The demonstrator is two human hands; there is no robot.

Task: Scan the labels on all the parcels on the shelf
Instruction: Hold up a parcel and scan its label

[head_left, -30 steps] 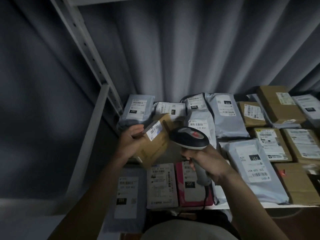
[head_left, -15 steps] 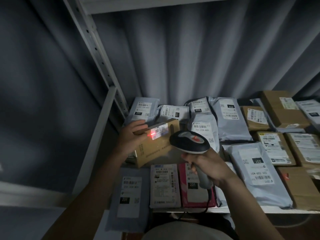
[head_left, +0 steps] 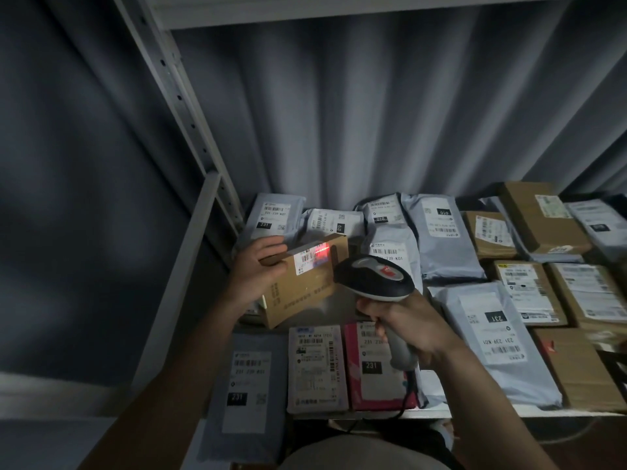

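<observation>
The red scan line has slid rightward along the label since half a second ago, from the left end of the barcode to the right edge of the white label (head_left: 312, 258), while the cardboard box (head_left: 305, 283) stays tilted up at the left of the shelf (head_left: 475, 414). The left hand (head_left: 257, 273) holds the box from its left end: the fingers (head_left: 271, 248) curl over the far top edge and the palm lies against the left face, so the label sits just right of the fingertips, uncovered. The right hand (head_left: 405, 325) grips the grey handle of a barcode scanner (head_left: 375, 278), fingers wrapped fully round it, the dark head pointing left and far toward the box, close to its right end but apart from it. A black cable hangs from the handle past the near shelf edge. Around the box lie other parcels flat on the shelf: grey poly mailers (head_left: 441, 232) along the far row, a pink mailer (head_left: 373, 374) and a white-labelled packet (head_left: 315, 368) at the near edge under the scanner, a large grey mailer (head_left: 495, 340) to the right, and brown cartons (head_left: 539, 222) at far right. A grey curtain (head_left: 373, 113) hangs behind.
</observation>
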